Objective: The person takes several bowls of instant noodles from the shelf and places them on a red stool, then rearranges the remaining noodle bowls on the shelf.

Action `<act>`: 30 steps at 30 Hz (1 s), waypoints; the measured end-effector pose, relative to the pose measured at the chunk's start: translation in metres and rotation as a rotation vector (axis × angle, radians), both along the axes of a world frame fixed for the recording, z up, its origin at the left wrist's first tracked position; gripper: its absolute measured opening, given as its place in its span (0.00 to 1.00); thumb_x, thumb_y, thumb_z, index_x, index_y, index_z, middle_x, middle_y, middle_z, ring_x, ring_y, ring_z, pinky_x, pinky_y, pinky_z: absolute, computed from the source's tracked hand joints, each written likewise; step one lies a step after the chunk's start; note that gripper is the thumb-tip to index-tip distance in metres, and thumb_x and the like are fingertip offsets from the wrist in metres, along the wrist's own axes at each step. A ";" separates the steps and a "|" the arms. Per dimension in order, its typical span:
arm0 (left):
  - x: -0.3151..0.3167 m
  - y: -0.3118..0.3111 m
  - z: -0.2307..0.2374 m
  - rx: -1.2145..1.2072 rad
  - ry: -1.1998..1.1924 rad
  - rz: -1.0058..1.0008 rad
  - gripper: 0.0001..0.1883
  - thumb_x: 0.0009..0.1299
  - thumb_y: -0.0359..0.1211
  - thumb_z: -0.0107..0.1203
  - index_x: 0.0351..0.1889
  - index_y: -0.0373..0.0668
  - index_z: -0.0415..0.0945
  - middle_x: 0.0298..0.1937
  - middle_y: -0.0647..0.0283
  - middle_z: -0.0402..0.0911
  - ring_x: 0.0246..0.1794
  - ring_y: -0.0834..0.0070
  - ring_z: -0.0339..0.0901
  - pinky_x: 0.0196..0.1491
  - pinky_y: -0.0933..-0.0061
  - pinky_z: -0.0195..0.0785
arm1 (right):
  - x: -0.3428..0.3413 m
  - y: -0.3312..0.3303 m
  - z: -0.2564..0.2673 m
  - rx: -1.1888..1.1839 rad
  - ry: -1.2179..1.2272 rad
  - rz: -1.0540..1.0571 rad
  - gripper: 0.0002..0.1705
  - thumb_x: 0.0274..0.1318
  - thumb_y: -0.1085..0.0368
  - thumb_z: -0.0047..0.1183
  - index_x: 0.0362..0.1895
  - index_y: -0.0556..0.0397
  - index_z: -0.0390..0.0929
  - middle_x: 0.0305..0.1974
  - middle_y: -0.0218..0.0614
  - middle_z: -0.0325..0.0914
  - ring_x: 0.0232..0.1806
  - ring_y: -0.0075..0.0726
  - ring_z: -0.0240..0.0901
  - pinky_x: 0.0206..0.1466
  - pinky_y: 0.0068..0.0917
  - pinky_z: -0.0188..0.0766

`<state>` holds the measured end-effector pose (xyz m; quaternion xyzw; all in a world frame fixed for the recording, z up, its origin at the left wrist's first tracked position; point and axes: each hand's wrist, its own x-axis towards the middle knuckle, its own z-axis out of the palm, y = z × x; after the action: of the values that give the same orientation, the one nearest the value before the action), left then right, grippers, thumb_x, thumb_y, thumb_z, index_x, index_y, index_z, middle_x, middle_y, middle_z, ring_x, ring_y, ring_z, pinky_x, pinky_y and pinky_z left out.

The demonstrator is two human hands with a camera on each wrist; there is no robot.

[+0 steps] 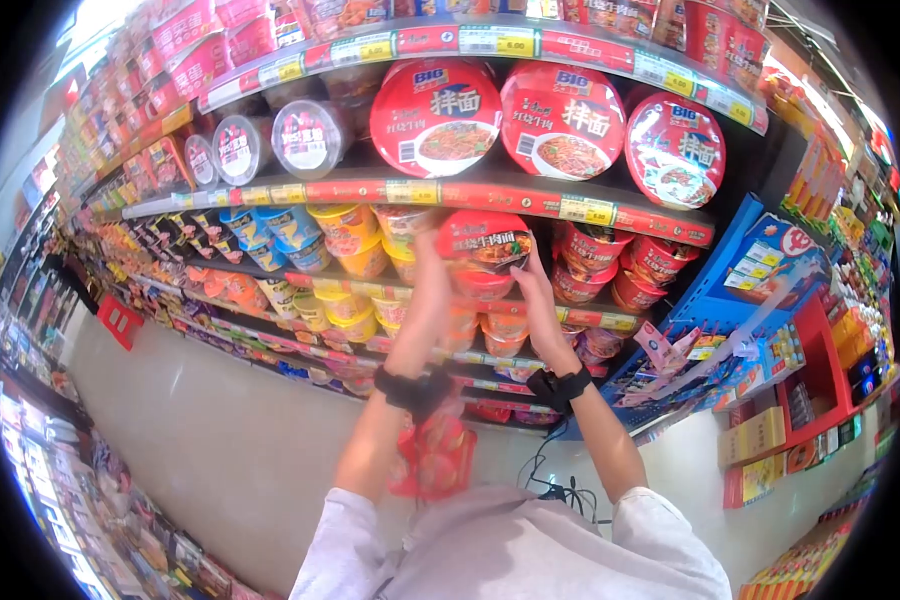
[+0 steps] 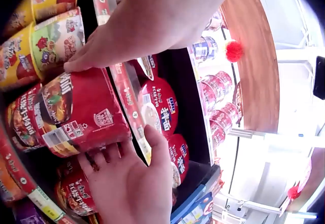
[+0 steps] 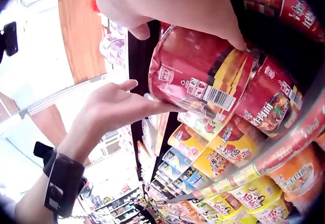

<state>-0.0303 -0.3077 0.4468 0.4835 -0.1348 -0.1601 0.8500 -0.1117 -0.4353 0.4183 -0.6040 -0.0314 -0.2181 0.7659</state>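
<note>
Three red-lidded bowls on the shelf above both hands. Clear-lidded cups up-left of the left hand. Yellow cups just left of it, blue cups further left. Orange cups below the hands. Blue display stand right of the right hand, brown carton beyond, lower. Floor well below.

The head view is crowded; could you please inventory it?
Braised beef noodle tub: one, red, centre
BIG noodle bowls: three, red, upper centre to right
Yes! cups: three in front, pale, upper left
Shelved noodle tubs: many, multicoloured, around centre
Price tags: many, white and yellow, in rows
Display stand: one, blue, right
Carton: one, brown, lower right
Wristbands: two, black, lower centre
Shirt: one, pale grey, bottom centre
Left hand: one, bare, tub's left side
Right hand: one, bare, tub's right side
</note>
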 end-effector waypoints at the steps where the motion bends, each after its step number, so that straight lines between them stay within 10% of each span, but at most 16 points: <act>1: -0.010 0.000 0.015 0.043 0.002 -0.008 0.31 0.75 0.53 0.25 0.65 0.41 0.60 0.63 0.58 0.68 0.63 0.69 0.64 0.65 0.64 0.54 | 0.012 -0.009 -0.010 -0.106 -0.117 -0.034 0.40 0.60 0.66 0.40 0.74 0.54 0.39 0.70 0.35 0.51 0.70 0.29 0.47 0.70 0.25 0.42; 8: 0.078 -0.027 -0.026 -0.137 -0.032 0.011 0.32 0.72 0.47 0.25 0.65 0.34 0.57 0.65 0.56 0.65 0.65 0.67 0.61 0.68 0.64 0.47 | 0.055 -0.043 -0.023 -0.215 -0.109 -0.028 0.53 0.46 0.74 0.56 0.73 0.58 0.37 0.63 0.40 0.60 0.62 0.31 0.59 0.64 0.26 0.57; 17: 0.121 -0.036 -0.039 -0.290 0.132 0.031 0.26 0.68 0.51 0.33 0.47 0.39 0.66 0.46 0.63 0.69 0.43 0.72 0.63 0.49 0.73 0.54 | 0.094 -0.052 -0.022 -0.252 -0.118 -0.060 0.47 0.38 0.75 0.60 0.66 0.62 0.52 0.63 0.45 0.60 0.64 0.39 0.57 0.66 0.30 0.55; 30: 0.112 -0.052 -0.056 -0.228 -0.096 0.053 0.38 0.73 0.56 0.29 0.66 0.31 0.50 0.67 0.55 0.56 0.67 0.65 0.53 0.69 0.66 0.39 | 0.106 -0.063 -0.040 -0.354 -0.051 -0.225 0.53 0.38 0.69 0.63 0.69 0.57 0.47 0.61 0.46 0.63 0.63 0.40 0.61 0.65 0.31 0.57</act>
<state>0.0818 -0.3598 0.3912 0.3944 -0.1797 -0.0980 0.8958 -0.0062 -0.4988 0.3778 -0.7231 -0.0210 -0.3084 0.6177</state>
